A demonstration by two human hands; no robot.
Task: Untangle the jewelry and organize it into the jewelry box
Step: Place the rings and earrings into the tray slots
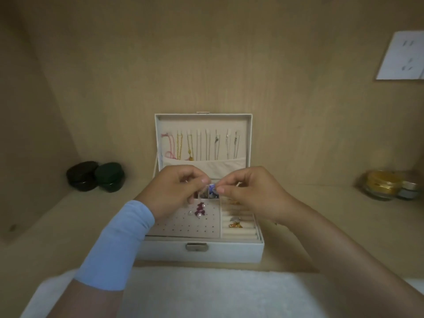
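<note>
A white jewelry box (202,252) stands open on the shelf, its lid (203,120) upright with several necklaces (190,145) hanging inside. My left hand (174,191) and my right hand (250,191) meet above the box's back compartments. Between their fingertips they pinch a small piece of jewelry with a blue stone (211,187). Dark red and pearl earrings (199,210) lie on the perforated panel. A gold ring (235,224) and a silver one sit in the ring rolls at the right.
Two dark round cases (95,176) sit at the back left of the shelf. Glass jars with gold and silver lids (385,185) stand at the right. A white cloth (206,292) lies in front of the box. A white wall socket (403,56) is upper right.
</note>
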